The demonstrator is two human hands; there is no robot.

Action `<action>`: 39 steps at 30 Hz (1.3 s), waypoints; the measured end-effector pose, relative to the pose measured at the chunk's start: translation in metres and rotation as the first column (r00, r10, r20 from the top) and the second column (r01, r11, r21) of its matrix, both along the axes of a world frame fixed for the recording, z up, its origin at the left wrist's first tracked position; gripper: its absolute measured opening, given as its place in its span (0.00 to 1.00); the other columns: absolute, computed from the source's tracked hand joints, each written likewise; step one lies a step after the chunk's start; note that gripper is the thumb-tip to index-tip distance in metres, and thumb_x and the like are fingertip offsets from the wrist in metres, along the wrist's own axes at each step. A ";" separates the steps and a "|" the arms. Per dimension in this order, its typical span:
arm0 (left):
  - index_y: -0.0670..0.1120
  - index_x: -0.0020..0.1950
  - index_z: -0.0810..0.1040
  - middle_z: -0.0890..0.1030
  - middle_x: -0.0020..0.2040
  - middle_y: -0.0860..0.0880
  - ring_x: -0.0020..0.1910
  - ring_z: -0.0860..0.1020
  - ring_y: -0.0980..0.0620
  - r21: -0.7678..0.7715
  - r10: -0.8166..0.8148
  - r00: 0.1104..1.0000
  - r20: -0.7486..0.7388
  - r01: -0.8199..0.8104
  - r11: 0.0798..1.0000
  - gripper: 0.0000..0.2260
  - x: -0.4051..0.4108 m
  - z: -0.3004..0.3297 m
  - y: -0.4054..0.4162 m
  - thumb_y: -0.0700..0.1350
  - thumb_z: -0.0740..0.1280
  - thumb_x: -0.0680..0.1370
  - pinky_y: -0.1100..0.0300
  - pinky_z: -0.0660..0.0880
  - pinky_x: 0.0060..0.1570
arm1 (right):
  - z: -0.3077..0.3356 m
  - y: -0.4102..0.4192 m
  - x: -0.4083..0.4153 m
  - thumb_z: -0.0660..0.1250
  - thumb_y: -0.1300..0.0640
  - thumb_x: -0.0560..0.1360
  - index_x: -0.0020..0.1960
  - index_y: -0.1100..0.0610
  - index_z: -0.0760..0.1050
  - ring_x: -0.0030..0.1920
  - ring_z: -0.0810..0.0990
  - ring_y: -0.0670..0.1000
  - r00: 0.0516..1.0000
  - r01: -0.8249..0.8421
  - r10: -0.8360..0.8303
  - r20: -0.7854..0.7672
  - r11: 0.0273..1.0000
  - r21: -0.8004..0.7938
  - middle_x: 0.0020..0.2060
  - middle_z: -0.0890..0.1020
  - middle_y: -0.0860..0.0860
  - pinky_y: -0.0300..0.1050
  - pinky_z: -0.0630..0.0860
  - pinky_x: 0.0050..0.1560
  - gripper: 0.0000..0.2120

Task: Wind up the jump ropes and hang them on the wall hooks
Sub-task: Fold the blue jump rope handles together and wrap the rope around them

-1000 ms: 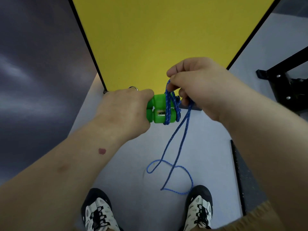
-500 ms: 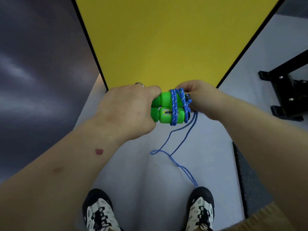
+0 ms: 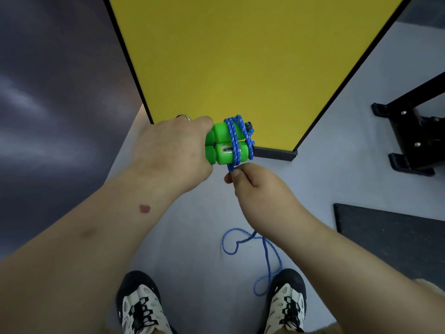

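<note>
Head view shows your left hand (image 3: 172,150) reaching forward at chest height, knuckles up, fingers wrapped round the near ends of the two bright green plastic jump-rope handles (image 3: 222,147), which lie side by side in front of the yellow wall panel (image 3: 240,56). Several turns of the blue braided rope (image 3: 234,141) cross the handles near their free ends. Your right hand (image 3: 255,186) sits just below them, thumb and forefinger pinching the rope, whose slack drops behind your forearm and loops on the grey floor (image 3: 192,237) beside your right black-and-white sneaker (image 3: 285,302).
</note>
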State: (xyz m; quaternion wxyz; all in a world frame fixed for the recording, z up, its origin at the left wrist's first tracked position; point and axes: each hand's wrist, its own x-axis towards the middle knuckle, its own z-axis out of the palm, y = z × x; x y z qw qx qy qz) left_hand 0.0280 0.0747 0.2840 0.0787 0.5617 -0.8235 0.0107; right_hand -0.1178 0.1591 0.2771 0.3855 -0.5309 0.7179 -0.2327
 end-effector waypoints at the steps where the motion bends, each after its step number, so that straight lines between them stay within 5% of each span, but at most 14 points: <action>1: 0.54 0.45 0.65 0.68 0.37 0.51 0.38 0.73 0.42 0.004 0.013 1.000 0.001 -0.013 1.000 0.13 0.000 -0.001 0.000 0.46 0.67 0.67 0.57 0.59 0.30 | 0.004 0.002 0.002 0.55 0.53 0.84 0.53 0.56 0.78 0.34 0.72 0.50 1.000 -0.004 0.004 0.003 1.000 0.002 0.35 0.76 0.51 0.43 0.69 0.34 0.14; 7: 0.54 0.46 0.66 0.68 0.38 0.51 0.37 0.73 0.42 0.010 0.043 0.999 0.006 -0.043 0.999 0.13 0.001 -0.005 -0.002 0.45 0.68 0.68 0.57 0.61 0.32 | 0.029 0.002 0.010 0.57 0.54 0.82 0.47 0.65 0.73 0.33 0.69 0.53 0.997 0.002 -0.005 0.082 0.999 0.035 0.37 0.74 0.57 0.47 0.68 0.35 0.14; 14: 0.54 0.47 0.66 0.68 0.38 0.52 0.37 0.72 0.42 0.024 -0.026 1.000 0.011 0.025 0.999 0.12 0.000 -0.008 0.000 0.49 0.69 0.71 0.56 0.63 0.35 | 0.054 -0.020 0.006 0.60 0.58 0.77 0.47 0.49 0.80 0.31 0.75 0.51 0.926 0.198 -0.177 0.333 0.980 -0.030 0.33 0.83 0.46 0.54 0.78 0.40 0.10; 19: 0.55 0.54 0.73 0.71 0.38 0.51 0.35 0.73 0.43 0.002 -0.081 0.996 0.030 0.081 0.997 0.12 -0.001 -0.006 0.001 0.48 0.66 0.71 0.54 0.70 0.35 | 0.071 -0.046 -0.002 0.60 0.60 0.77 0.45 0.50 0.80 0.32 0.74 0.51 0.952 0.153 -0.122 0.281 0.984 -0.091 0.32 0.83 0.45 0.51 0.75 0.39 0.12; 22: 0.54 0.50 0.70 0.69 0.37 0.52 0.35 0.73 0.44 0.011 -0.104 0.994 0.035 0.104 0.995 0.09 -0.002 -0.004 0.002 0.48 0.65 0.71 0.55 0.68 0.35 | 0.081 -0.059 -0.009 0.60 0.61 0.77 0.47 0.51 0.79 0.29 0.73 0.50 0.971 0.100 -0.081 0.227 0.992 -0.074 0.32 0.84 0.46 0.47 0.74 0.36 0.11; 27: 0.54 0.44 0.65 0.70 0.37 0.51 0.34 0.74 0.43 0.001 -0.149 0.988 0.047 0.149 0.989 0.10 -0.003 -0.002 0.004 0.46 0.65 0.69 0.55 0.66 0.32 | 0.085 -0.079 -0.028 0.60 0.62 0.76 0.50 0.49 0.79 0.27 0.72 0.49 0.992 -0.098 0.093 -0.086 0.994 -0.049 0.34 0.86 0.44 0.45 0.73 0.34 0.12; 32: 0.53 0.43 0.65 0.70 0.37 0.52 0.35 0.74 0.43 -0.015 -0.174 0.982 0.077 0.176 0.984 0.10 -0.004 0.000 0.007 0.46 0.66 0.69 0.57 0.61 0.31 | 0.081 -0.096 -0.045 0.69 0.53 0.78 0.48 0.47 0.82 0.24 0.72 0.39 0.887 -0.313 0.284 -0.363 0.949 -0.024 0.36 0.86 0.43 0.37 0.67 0.28 0.03; 35: 0.55 0.43 0.64 0.70 0.37 0.52 0.37 0.73 0.44 -0.010 -0.187 0.977 0.101 0.188 0.982 0.11 -0.005 0.006 0.010 0.47 0.66 0.69 0.57 0.58 0.30 | 0.067 -0.105 -0.057 0.75 0.45 0.73 0.47 0.47 0.84 0.34 0.75 0.44 0.886 -0.341 0.309 -0.346 0.940 -0.033 0.37 0.84 0.43 0.39 0.70 0.33 0.06; 39: 0.55 0.42 0.63 0.69 0.37 0.52 0.38 0.73 0.45 0.031 -0.193 0.979 0.061 0.191 0.981 0.12 -0.005 0.011 0.012 0.47 0.66 0.68 0.56 0.59 0.30 | 0.043 -0.101 -0.063 0.75 0.46 0.73 0.47 0.50 0.85 0.31 0.73 0.42 0.944 -0.299 0.293 -0.152 0.954 -0.019 0.33 0.80 0.45 0.37 0.68 0.32 0.09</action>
